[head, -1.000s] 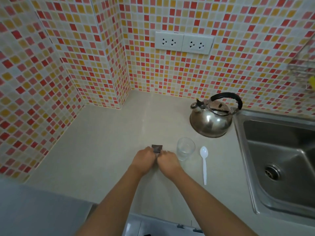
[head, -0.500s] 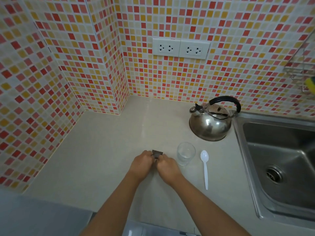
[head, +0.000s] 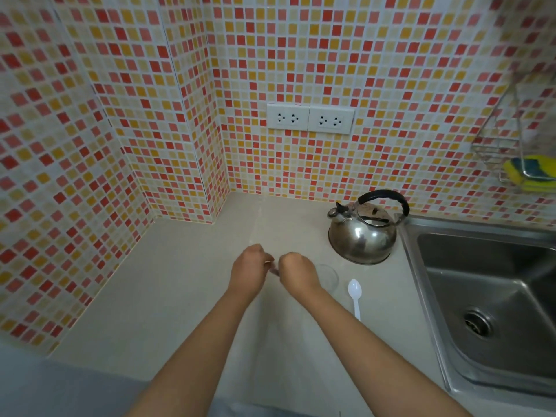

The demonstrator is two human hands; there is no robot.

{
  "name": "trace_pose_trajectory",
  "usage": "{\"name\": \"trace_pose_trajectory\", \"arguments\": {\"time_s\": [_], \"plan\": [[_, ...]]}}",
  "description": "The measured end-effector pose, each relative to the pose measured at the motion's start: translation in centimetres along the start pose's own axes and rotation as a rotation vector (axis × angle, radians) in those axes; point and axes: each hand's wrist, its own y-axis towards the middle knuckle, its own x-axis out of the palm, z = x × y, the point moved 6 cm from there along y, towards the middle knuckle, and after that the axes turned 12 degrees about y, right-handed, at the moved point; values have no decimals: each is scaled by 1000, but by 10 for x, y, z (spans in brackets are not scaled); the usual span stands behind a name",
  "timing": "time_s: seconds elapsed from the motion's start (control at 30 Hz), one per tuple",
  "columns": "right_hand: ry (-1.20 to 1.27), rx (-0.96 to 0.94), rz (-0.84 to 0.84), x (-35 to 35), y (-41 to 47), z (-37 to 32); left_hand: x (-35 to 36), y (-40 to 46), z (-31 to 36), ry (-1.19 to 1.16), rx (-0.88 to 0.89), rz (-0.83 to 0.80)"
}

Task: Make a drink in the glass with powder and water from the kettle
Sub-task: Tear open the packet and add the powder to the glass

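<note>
Your left hand (head: 248,270) and right hand (head: 296,272) are curled close together over the pale countertop (head: 156,296), knuckles up, fingers pinched toward each other. Between them only a sliver of something small shows, blurred; you cannot tell from this view what it is, or how firmly either hand grips it. The clear glass (head: 329,276) stands upright on the counter at about 3 o'clock from your right hand, just beside it and partly hidden behind the knuckles. Whether anything is in it cannot be made out. The white plastic spoon (head: 355,296) lies flat on the counter at 4 o'clock from the glass, near it but apart, bowl end pointing away from you. The steel kettle (head: 362,236), with its black handle upright and spout turned to the left, sits at 1 o'clock from the glass, close to the rim of the steel sink (head: 493,296), which fills the right side of your view. On the tiled wall at 12 o'clock from your hands are two white sockets (head: 310,118). A wire rack (head: 508,149) at the far right holds a yellow sponge (head: 529,173).
</note>
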Motion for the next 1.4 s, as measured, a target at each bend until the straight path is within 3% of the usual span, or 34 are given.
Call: {"name": "trace_pose_trajectory", "arguments": {"time_s": [0.13,0.27,0.5,0.63,0.8,1.0,1.3,1.4], "plan": [[113,76,71,-46,-4,5,-29,10,29,-59,20,129],[204,179,173,-87,-16,22,-39,11,57,-425,-165,187],[155,180,262,-108,-50,49,9,7,98,-991,-468,-191],[43,114,280,-101,-66,58,19,1,107,-1085,-495,-316],[295,134,314,-96,-74,72,19,-3,112,-1069,-461,-418],[633,232,325,-90,-71,86,16,1,110,-970,-385,-426],[875,372,146,-95,-77,76,4,0,110,-888,-258,-436],[856,427,59,-97,-80,72,3,-1,111,-831,-244,-436]]}}
